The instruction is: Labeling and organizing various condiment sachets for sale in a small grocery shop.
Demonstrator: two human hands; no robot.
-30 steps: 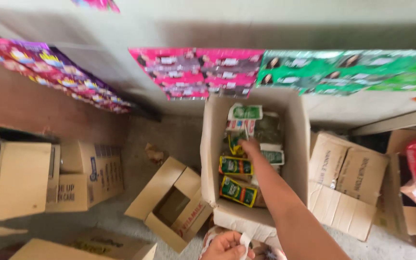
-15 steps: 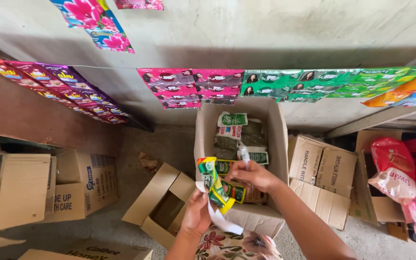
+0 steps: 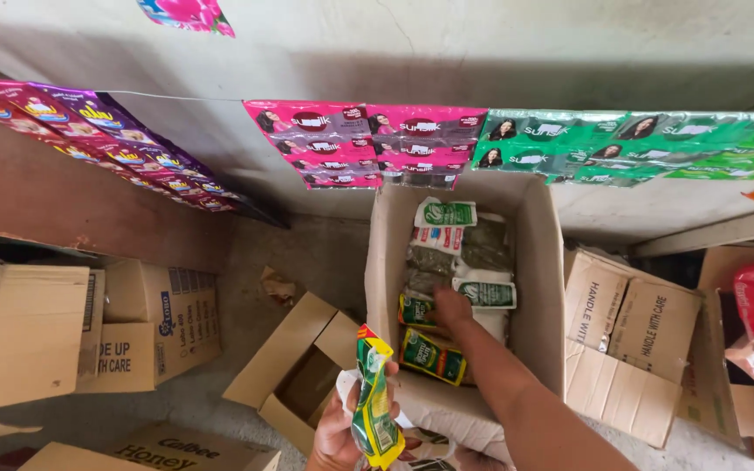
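Your left hand (image 3: 342,427) clasps a yellow-green packet (image 3: 374,401), upright, at 6 o'clock in view. Your right hand (image 3: 452,307) reaches into the open box (image 3: 543,288) at 12 o'clock from it, fingers down among the packets (image 3: 434,353); whether they have closed on one you cannot tell. A small empty carton (image 3: 294,371) lies at 9 o'clock of the box.

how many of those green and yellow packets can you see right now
3. One green and yellow packet is held in the left hand; two lie in the open carton, at and, by the right hand. More may be hidden underneath.
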